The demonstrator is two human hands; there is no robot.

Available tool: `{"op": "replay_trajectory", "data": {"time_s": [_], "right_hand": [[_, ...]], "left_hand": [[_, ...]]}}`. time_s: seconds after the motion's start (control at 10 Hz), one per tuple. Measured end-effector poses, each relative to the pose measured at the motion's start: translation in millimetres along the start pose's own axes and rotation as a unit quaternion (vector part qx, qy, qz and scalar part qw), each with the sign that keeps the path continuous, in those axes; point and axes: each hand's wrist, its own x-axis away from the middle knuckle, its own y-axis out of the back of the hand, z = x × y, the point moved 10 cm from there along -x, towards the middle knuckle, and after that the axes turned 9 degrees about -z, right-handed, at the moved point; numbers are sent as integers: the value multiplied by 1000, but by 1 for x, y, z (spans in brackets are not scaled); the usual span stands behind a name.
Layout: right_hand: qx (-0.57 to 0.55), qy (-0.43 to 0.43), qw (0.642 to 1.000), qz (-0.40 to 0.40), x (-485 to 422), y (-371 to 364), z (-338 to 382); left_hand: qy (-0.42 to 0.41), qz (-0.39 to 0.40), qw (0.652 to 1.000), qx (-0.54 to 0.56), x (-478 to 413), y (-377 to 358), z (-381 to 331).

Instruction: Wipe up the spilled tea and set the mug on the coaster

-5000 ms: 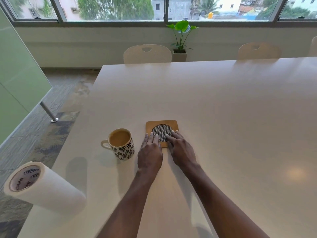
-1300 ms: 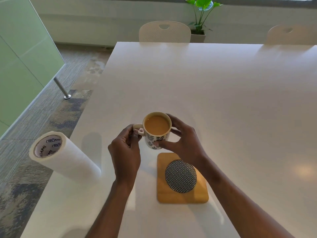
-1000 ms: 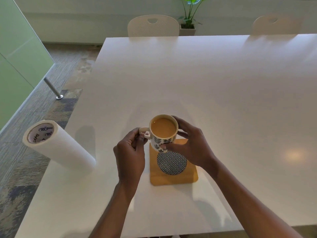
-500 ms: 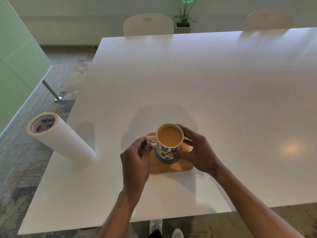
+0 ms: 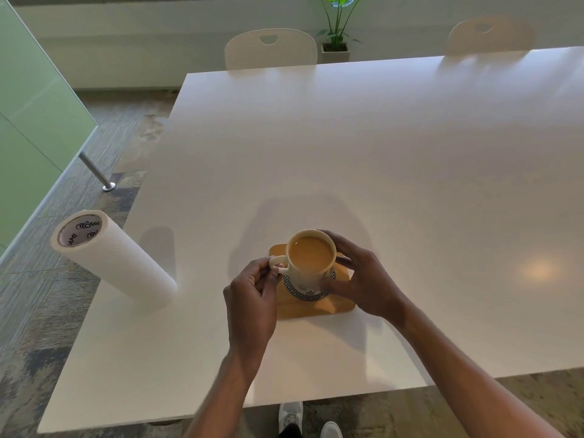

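Two hands [image 5: 252,298] hold mug [image 5: 311,263]; paper roll [image 5: 117,263] left

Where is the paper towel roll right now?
In the head view, the white paper towel roll stands at the white table's left edge, well left of the patterned mug and both hands, untouched.

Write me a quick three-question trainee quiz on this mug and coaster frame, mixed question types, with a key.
1. True or false: the mug is over the coaster, not beside it.
2. Which hand pinches the mug's handle? A) left hand B) right hand
3. Fill in: the paper towel roll stands near the table's ____ edge, as the person sees it.

Key: 1 true; 2 A; 3 left. Whether the mug's base already touches the coaster cannot be told.
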Motion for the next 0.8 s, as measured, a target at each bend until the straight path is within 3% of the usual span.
{"op": "replay_trajectory", "data": {"time_s": [0.5, 0.8], "right_hand": [[-28, -24, 999, 11, 11, -4, -7], [-47, -27, 995, -87, 4, 22, 5]], "left_hand": [[-2, -8, 999, -32, 5, 3, -5], [-46, -26, 997, -61, -1, 4, -18]]}}
